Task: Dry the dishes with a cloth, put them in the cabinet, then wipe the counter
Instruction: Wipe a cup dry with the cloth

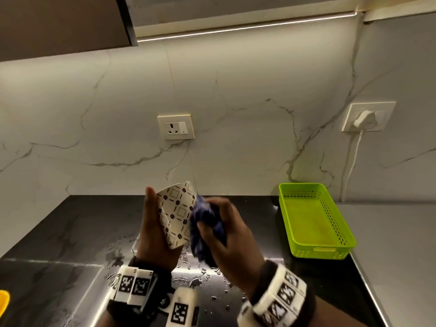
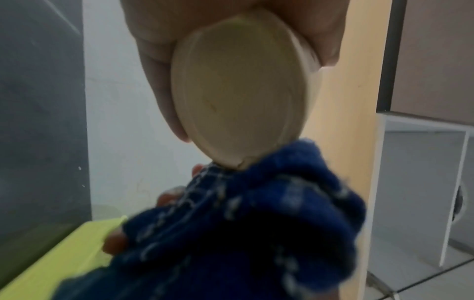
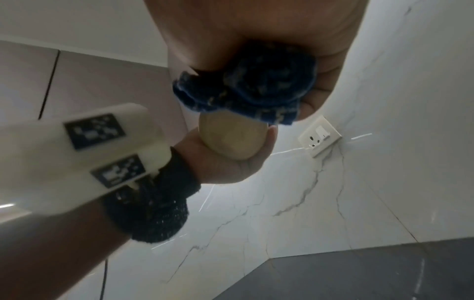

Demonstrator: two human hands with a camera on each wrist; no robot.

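Note:
A white cup [image 1: 175,214] with a black dotted pattern is held by my left hand [image 1: 153,228] above the wet black counter [image 1: 70,232]. Its plain base [image 2: 238,97] faces the left wrist camera, and the base [image 3: 232,140] also shows in the right wrist view. My right hand [image 1: 226,232] grips a bunched dark blue cloth [image 1: 205,223] and presses it against the cup's right side. In the left wrist view the cloth [image 2: 256,223] sits just below the cup. Most of the cloth [image 3: 246,87] is balled inside the right palm.
A lime green perforated basket [image 1: 316,219] stands empty at the right on the counter. Water drops lie on the steel drainboard [image 1: 200,277] below my hands. A wall socket [image 1: 175,127] and a plugged socket [image 1: 368,116] are on the marble backsplash. A brown upper cabinet [image 1: 63,22] hangs top left.

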